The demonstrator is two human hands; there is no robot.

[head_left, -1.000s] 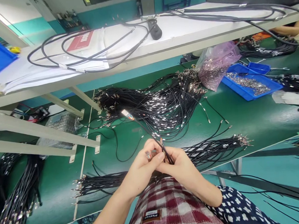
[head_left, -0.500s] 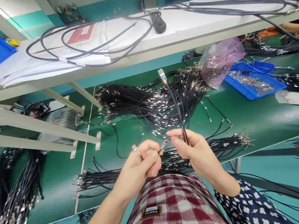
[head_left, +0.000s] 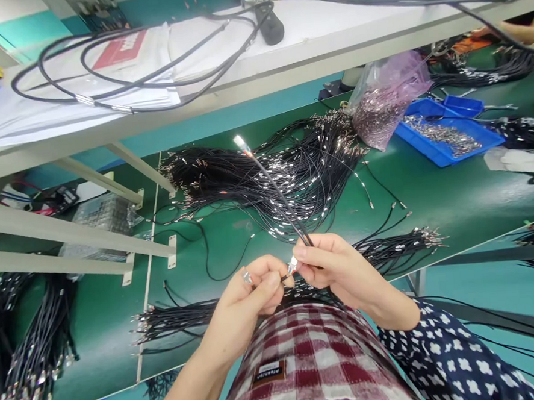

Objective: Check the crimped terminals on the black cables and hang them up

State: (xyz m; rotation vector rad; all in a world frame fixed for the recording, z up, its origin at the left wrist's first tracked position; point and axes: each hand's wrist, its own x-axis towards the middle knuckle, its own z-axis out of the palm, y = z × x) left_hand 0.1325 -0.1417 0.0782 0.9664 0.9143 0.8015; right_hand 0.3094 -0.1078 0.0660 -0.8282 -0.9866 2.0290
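Observation:
My left hand (head_left: 248, 294) is closed, pinching a thin black network cable between thumb and forefinger. A clear plug (head_left: 293, 263) with coloured wires sticks out from that pinch toward my right hand, and a second small plug (head_left: 247, 276) shows beside the left forefinger. My right hand (head_left: 343, 268) is closed too. Its fingertips touch the clear plug while a doubled black cable (head_left: 281, 196) runs up out of its grip, ending in another clear plug (head_left: 242, 145). Below the hands, a bundle of black cables (head_left: 179, 317) lies along the table's front.
A large heap of black cables (head_left: 247, 177) lies mid-table. Behind it on the right stand a pink bag of small parts (head_left: 385, 105) and a blue tray (head_left: 448, 159) of metal bits. A white shelf (head_left: 224, 97) with coiled cable crosses above. More cables (head_left: 35, 335) lie at left.
My right hand has moved down and left, its fingertips now on the plug held out by my left hand. The upright cable end has swung to the left.

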